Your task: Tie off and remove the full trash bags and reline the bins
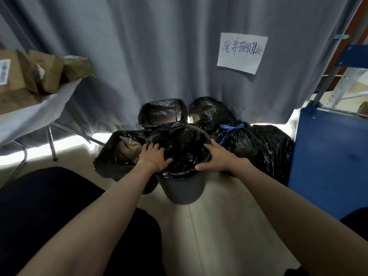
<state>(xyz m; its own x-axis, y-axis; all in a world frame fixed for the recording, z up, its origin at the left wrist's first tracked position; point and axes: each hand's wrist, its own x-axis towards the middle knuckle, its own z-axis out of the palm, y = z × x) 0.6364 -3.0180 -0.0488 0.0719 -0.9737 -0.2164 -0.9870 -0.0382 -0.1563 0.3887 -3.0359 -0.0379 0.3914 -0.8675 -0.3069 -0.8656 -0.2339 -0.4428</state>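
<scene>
Against the grey curtain [139,56]: bins and bags clustered on the floor, out of the way.
Tied bags [249,144]: right of the bins, one knotted with blue drawstring [231,128], likely done and awaiting removal.
Near bin [182,188]: round, grey, black liner [185,148] folded over its rim, probably being seated.
Other bins: rear one [163,112] lined; left bag [119,150] open, holding waste.
Left hand [154,157]: fingers spread, pressing liner at left rim.
Right hand [218,156]: fingers spread, flat on right rim.

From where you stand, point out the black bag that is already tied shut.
The bag with the blue tie, right of the round bin under both hands. Its neck is cinched by the blue drawstring; the bags left and behind gape open.
</scene>
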